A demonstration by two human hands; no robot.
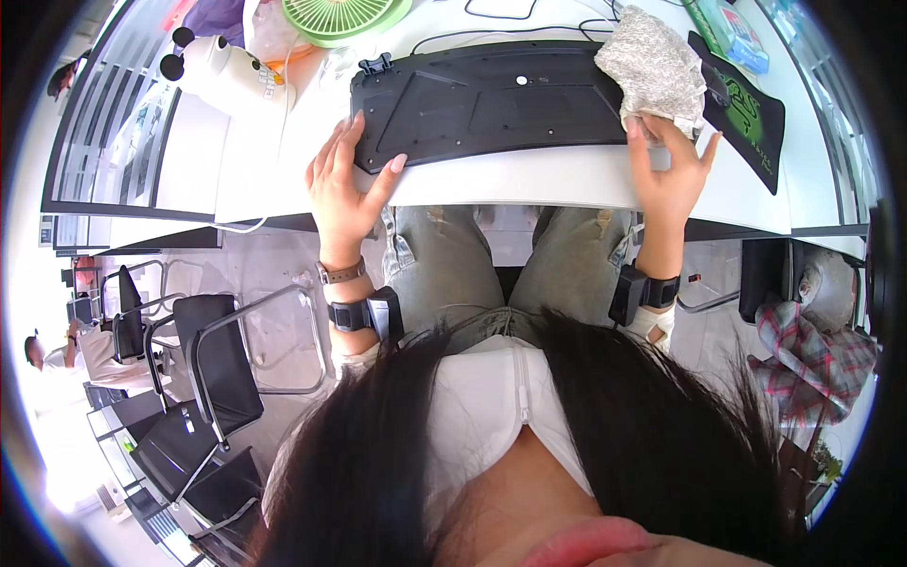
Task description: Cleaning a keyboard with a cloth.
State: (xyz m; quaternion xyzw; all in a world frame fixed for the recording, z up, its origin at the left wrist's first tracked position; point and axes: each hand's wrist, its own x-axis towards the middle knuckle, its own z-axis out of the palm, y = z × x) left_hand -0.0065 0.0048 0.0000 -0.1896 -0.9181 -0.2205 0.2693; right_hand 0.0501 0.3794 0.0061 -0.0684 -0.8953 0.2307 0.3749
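A black computer keyboard (489, 106) lies upside down along the desk's front edge, its underside facing up. One small flip-out foot (375, 65) stands up at its far left corner. My left hand (344, 191) holds the keyboard's left end, thumb on the front edge and fingers along the side. Over the right end is a bunched grey-white mottled cloth (652, 64), covering that part of the keyboard. My right hand (666, 166) has the cloth's near edge in its fingers; the fingertips are partly hidden by it.
Right of the keyboard lies a black Razer mouse mat (751, 127) with a dark mouse (716, 85), below a green-and-blue packet (730, 32). A white bottle (227, 74) and a green fan (340, 18) stand at the left. A white cable (283, 127) hangs over the desk edge.
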